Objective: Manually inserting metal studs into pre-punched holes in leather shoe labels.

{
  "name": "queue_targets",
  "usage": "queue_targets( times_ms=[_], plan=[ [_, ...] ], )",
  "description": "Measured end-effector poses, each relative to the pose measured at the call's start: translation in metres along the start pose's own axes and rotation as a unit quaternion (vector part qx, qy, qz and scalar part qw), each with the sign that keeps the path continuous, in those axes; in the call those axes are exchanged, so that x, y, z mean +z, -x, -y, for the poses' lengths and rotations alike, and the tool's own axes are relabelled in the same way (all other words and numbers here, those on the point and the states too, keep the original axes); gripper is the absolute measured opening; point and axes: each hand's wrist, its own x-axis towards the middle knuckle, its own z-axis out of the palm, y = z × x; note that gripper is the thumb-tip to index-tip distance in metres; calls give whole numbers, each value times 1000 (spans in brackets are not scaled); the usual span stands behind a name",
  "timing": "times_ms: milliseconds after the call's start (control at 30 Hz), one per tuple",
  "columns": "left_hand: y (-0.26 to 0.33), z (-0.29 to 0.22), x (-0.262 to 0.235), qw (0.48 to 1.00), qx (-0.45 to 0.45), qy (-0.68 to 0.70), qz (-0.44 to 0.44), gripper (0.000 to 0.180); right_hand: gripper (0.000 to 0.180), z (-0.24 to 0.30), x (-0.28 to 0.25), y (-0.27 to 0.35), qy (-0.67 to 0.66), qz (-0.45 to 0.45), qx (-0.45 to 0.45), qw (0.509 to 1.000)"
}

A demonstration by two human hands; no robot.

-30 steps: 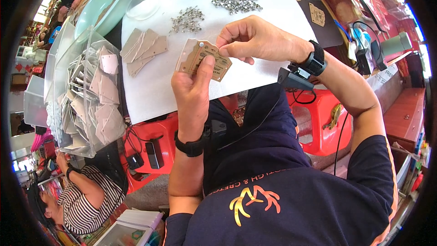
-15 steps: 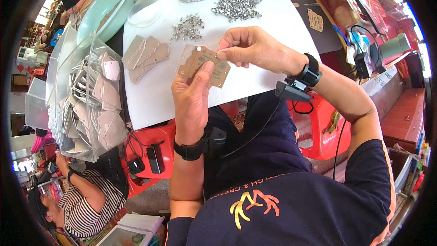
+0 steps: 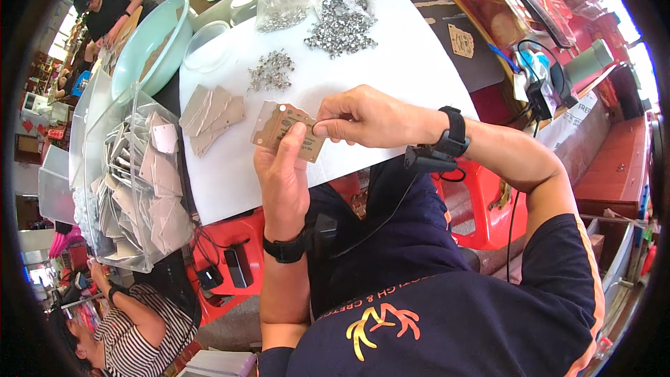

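Over the near part of the white tabletop, my left hand grips a brown cardboard tag with punched corner holes and dark print, thumb on top. My right hand is pinched closed at the tag's right corner; whatever sits between its fingertips is hidden. Beyond the hands lies a small heap of shiny metal fasteners. To its left several similar tags are fanned out, plain side up. Larger amounts of metal fasteners spill from a clear bag at the back.
Left of the table stands a clear plastic bin full of tags, with a pale blue basin behind it. A round clear lid lies at the back left. Red stools flank me. Two other people are on the left.
The whole view has shifted, so the table and its contents sit lower and further left. Both my hands stay at the tag, the right one still pinched at its corner.
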Motion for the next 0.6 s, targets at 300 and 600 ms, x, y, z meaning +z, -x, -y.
queue_targets(
  times_ms=[300,600],
  plan=[
    [-3,3,-9,999,-30,-8,17,24,30,3,-17,-3,-98,100,99,985],
    [-6,4,-14,999,-27,-23,-10,25,22,-57,-118,-15,195,-142,174,955]
  ],
)
